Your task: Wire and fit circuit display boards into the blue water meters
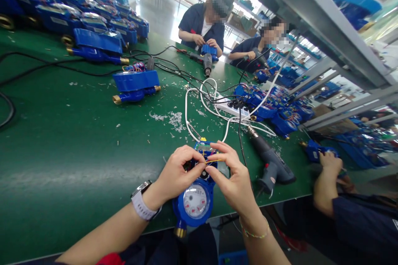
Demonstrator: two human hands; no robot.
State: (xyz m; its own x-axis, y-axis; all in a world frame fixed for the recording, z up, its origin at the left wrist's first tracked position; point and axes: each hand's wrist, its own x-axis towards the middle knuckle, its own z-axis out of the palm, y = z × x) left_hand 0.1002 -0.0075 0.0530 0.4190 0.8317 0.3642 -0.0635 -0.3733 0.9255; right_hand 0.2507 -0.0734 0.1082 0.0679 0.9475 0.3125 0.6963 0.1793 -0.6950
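Observation:
In front of me at the table's near edge lies a blue water meter (195, 203) with a round white dial and a brass end. Its upper compartment (203, 148) stands open, showing wires and small parts inside. My left hand (178, 172), with a watch on the wrist, pinches a thin yellow wire (215, 160) between thumb and forefinger above the compartment. Close against those fingertips, my right hand (233, 176) has its thumb and forefinger around the same wire, its other fingers raised. The exact contact at the fingertips is partly hidden.
A heat gun (273, 161) lies right of the meter. Behind are a white power strip (231, 107), tangled cables and clear plastic scraps (175, 120). One blue meter (137, 85) stands at left, with many stacked beyond. Co-workers (203, 25) sit opposite; another's hand (331, 163) is at right.

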